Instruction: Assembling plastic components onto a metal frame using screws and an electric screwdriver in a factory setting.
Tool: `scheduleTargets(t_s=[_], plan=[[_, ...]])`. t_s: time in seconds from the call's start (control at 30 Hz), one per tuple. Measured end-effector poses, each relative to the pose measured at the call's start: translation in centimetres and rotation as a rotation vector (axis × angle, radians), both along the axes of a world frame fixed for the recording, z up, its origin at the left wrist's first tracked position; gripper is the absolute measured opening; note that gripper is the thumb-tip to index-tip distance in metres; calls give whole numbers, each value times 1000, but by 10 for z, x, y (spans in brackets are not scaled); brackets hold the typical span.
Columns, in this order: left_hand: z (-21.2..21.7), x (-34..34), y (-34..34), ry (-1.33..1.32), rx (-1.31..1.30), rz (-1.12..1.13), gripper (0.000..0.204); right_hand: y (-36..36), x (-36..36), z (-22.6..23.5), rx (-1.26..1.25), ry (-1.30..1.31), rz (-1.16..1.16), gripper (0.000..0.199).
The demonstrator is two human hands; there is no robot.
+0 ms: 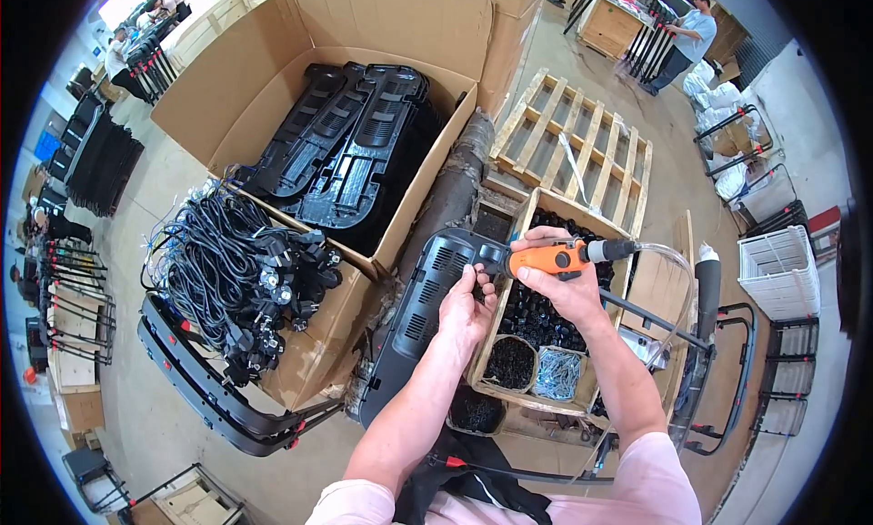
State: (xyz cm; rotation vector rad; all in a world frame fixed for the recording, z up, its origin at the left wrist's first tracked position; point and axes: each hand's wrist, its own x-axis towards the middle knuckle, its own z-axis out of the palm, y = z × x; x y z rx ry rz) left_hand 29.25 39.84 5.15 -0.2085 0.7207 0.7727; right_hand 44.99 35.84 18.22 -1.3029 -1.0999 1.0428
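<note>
My right hand [568,284] is wrapped round an orange power screwdriver [544,260] with a clear hose at its back end. The driver lies sideways, its dark nose pointing left at the edge of a long black vented plastic panel [421,300]. At that same edge my left hand [466,304] has its thumb and fingers drawn together, just below the driver's nose. What they pinch, if anything, is hidden. Beneath my right hand stands a wooden box [497,400] of black plastic parts, with small bins of dark screws [510,361] and silver screws [557,373].
On the left, bundled black cables with plugs [227,270] lie on cardboard beside a large carton [245,98] of black panels [350,152]. A wooden pallet [573,148] lies ahead. A white crate [778,275] stands far right. A person [691,39] works at the back right.
</note>
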Motion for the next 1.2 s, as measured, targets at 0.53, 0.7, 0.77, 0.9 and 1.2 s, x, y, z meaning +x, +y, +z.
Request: scheduleTargets(t_s=[0.53, 0.7, 0.77, 0.9, 1.2], plan=[[9, 6, -1, 18, 146, -147, 29, 37, -5, 7, 33, -91, -46, 50], [5, -5, -25, 28, 187, -238, 28, 67, -2, -9, 15, -117, -54, 47], [9, -11, -28, 23, 177, -231, 29, 74, -4, -16, 25, -186, -52, 46], [8, -18, -31, 50, 215, -260, 29, 83, -8, -21, -17, -207, -36, 46], [7, -24, -32, 96, 245, -280, 31, 88, -14, -30, -69, -338, -13, 36]])
